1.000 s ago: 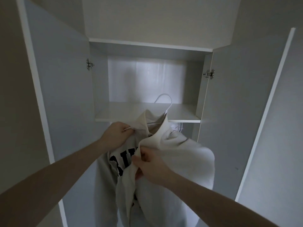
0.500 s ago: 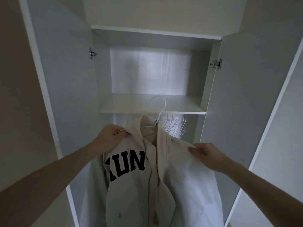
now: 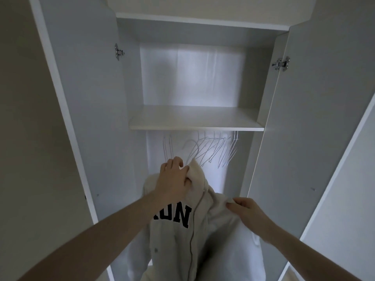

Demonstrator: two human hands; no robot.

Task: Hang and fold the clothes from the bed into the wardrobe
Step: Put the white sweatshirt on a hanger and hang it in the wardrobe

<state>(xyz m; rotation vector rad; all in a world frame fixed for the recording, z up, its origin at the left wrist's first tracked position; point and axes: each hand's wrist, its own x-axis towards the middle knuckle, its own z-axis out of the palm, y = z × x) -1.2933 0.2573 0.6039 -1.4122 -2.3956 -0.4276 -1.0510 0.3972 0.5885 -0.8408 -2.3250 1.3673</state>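
Left hand (image 3: 173,179) grips cream jacket (image 3: 182,236) collar; right hand (image 3: 246,209) pinches shoulder fabric, below wardrobe shelf (image 3: 194,120), near white hangers (image 3: 213,151).

A home bedroom or dressing corner. A tall white wardrobe (image 3: 97,118) fills the frame, both doors swung open on metal hinges (image 3: 119,52), a bare shelf (image 3: 194,118) across the centre, and a row of white wire hangers (image 3: 215,151) under the shelf. Plain painted walls (image 3: 20,118) flank it.
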